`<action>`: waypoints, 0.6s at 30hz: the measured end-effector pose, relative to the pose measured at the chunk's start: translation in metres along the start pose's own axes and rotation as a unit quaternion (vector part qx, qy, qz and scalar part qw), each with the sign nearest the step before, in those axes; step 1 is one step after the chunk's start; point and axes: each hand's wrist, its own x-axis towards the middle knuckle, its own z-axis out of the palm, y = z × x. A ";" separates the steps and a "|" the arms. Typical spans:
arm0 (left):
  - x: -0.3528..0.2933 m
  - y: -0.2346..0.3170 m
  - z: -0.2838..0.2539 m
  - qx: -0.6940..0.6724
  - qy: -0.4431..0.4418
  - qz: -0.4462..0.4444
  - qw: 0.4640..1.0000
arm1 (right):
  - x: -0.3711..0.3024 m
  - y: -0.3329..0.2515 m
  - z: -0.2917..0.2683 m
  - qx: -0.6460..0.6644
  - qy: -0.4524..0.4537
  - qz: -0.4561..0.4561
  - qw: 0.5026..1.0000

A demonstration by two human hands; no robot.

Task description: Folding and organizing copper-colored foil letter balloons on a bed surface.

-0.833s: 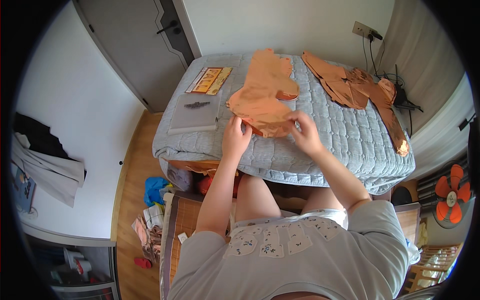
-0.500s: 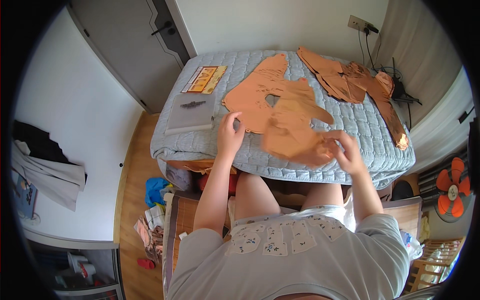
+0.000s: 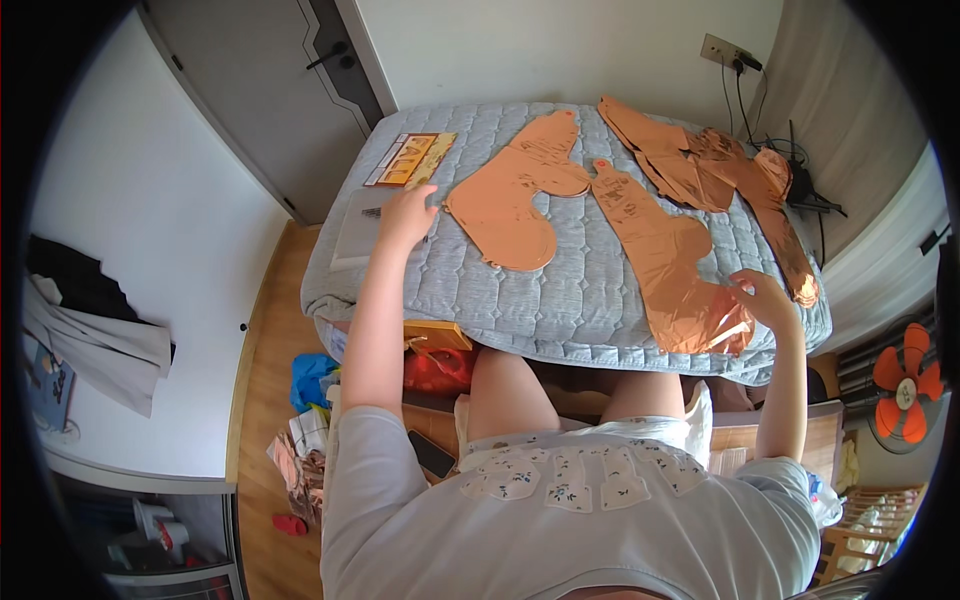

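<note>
Flat, deflated copper-coloured foil balloons lie on the bed. A curved foil balloon (image 3: 515, 205) rests left of centre, and a longer foil balloon (image 3: 655, 250) stretches beside it to the near edge. My right hand (image 3: 768, 302) has its fingers curled at the wrinkled lower right end of the longer one. Above a flat, greyish see-through packet (image 3: 355, 235), my left hand (image 3: 406, 217) holds nothing, with fingers apart, and partly hides the packet. Just beyond that hand lies a yellow and brown printed card (image 3: 410, 160).
More crumpled copper foil (image 3: 720, 165) lies at the far right of the quilted bed (image 3: 480, 310), near a black device (image 3: 800, 185) with cables. An orange-bladed fan (image 3: 905, 385) stands at right. A phone (image 3: 431, 454) is beside my leg; bags lie on the floor.
The longer foil balloon moved right, off the curved one, and now lies spread out. My right hand moved right with it. My left hand went left and farther away, over the see-through packet.
</note>
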 end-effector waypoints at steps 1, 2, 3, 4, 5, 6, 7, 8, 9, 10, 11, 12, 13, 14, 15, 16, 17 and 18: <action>0.009 -0.002 -0.001 0.019 -0.037 0.051 0.998 | 0.001 -0.007 0.002 0.004 -0.001 0.000 1.000; 0.015 -0.003 -0.001 0.024 -0.038 0.051 0.998 | 0.002 -0.016 0.007 -0.037 0.051 -0.020 0.998; 0.021 0.000 -0.001 0.028 -0.083 0.081 0.993 | 0.003 -0.028 0.010 -0.084 0.103 -0.037 0.990; 0.026 0.004 0.000 0.033 -0.127 0.110 0.985 | 0.005 -0.036 0.014 -0.059 0.088 -0.074 0.992; 0.030 0.007 0.001 0.034 -0.128 0.111 0.985 | 0.007 -0.032 0.021 -0.058 0.088 -0.073 0.992; 0.034 0.007 0.002 0.026 -0.146 0.107 0.983 | 0.008 -0.031 0.031 -0.049 0.063 -0.109 0.991; 0.037 0.006 0.004 0.019 -0.165 0.104 0.981 | 0.010 -0.029 0.037 -0.039 0.037 -0.144 0.988; 0.039 0.004 0.005 0.021 -0.166 0.105 0.980 | 0.011 -0.025 0.037 -0.058 0.010 -0.122 0.991; 0.040 -0.001 0.009 -0.029 -0.185 0.094 0.978 | 0.016 -0.017 0.038 -0.056 0.009 -0.122 0.991; 0.042 -0.002 0.011 -0.080 -0.203 0.085 0.972 | 0.021 -0.003 0.036 -0.066 0.019 -0.129 0.989; 0.044 -0.004 0.013 -0.080 -0.203 0.087 0.972 | 0.025 0.010 0.033 -0.076 0.028 -0.136 0.987; 0.043 -0.006 0.016 -0.093 -0.201 0.089 0.971 | 0.025 0.013 0.031 -0.095 0.046 -0.132 0.986; 0.041 -0.007 0.018 -0.108 -0.199 0.091 0.970 | 0.026 0.016 0.030 -0.094 0.044 -0.130 0.986; 0.040 -0.009 0.020 -0.108 -0.201 0.090 0.969 | 0.028 0.018 0.029 -0.126 0.060 -0.116 0.983; 0.040 -0.007 0.020 -0.105 -0.198 0.080 0.971 | 0.028 0.018 0.027 -0.159 0.076 -0.100 0.979; 0.039 -0.006 0.021 -0.102 -0.195 0.069 0.973 | 0.027 0.016 0.028 -0.170 0.099 -0.098 0.976; 0.039 -0.004 0.022 -0.104 -0.197 0.070 0.972 | 0.029 0.017 0.029 -0.171 0.098 -0.095 0.976; 0.039 -0.003 0.021 -0.116 -0.191 0.062 0.973 | 0.034 0.016 0.031 -0.151 0.115 -0.077 0.979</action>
